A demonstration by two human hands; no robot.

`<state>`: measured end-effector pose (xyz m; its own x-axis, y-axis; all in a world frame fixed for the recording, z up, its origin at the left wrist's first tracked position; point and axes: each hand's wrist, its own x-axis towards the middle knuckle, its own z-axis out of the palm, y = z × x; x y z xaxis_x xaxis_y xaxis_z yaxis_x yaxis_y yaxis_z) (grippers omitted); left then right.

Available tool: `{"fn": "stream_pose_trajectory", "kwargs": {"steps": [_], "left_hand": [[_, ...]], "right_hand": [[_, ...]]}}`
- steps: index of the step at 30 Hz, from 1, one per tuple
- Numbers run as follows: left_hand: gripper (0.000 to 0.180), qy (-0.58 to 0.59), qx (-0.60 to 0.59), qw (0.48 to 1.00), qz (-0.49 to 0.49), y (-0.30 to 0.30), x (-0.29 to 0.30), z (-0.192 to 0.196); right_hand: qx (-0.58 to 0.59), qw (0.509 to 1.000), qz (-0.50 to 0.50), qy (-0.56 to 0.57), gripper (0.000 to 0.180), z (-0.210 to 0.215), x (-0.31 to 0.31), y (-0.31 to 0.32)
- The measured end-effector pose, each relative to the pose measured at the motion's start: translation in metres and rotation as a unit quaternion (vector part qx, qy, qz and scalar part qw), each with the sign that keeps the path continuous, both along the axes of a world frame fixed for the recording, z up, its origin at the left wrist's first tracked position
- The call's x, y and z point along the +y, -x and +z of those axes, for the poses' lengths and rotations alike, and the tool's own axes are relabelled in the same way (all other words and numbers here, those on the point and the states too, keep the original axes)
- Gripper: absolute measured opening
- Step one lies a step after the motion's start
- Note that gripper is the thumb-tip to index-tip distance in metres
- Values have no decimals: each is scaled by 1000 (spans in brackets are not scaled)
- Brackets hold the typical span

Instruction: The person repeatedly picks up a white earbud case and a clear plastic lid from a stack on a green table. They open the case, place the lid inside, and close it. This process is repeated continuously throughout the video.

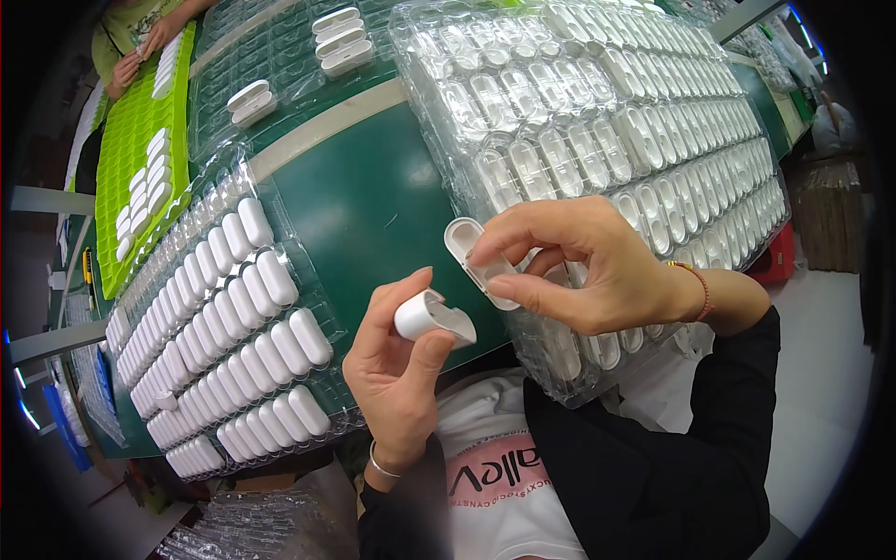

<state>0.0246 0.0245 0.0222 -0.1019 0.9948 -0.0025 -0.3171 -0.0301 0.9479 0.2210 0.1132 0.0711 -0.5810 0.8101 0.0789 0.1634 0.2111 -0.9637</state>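
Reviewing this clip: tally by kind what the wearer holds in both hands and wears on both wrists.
Hollow white oval shell, in the right hand: 1
Rounded white housing, in the left hand: 1
Reddish bracelet, right wrist: 1
Pale bangle, left wrist: 1
Total: 4

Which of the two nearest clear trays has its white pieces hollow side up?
The right tray, behind your right hand: its white pieces show open hollows; those in the left tray show smooth, rounded faces.
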Motion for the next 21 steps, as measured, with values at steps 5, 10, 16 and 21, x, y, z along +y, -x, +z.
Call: {"fn": "stream_pose_trajectory", "kwargs": {"steps": [5,10,16,21], "left_hand": [[48,54,-83,994,-46,0,-2,9],[50,61,-123,989,-50,0,0,12],[49,43,-84,995,-38,-1,1,12],[51,39,-101,994,-24,-6,4,8]], "right_hand": [[-9,997,37,-65,26,0,0,-1],[-11,996,30,-86,27,1,-1,0],[-9,995,26,-98,26,-1,-1,1],[-11,993,26,-113,27,0,-3,2]]}}
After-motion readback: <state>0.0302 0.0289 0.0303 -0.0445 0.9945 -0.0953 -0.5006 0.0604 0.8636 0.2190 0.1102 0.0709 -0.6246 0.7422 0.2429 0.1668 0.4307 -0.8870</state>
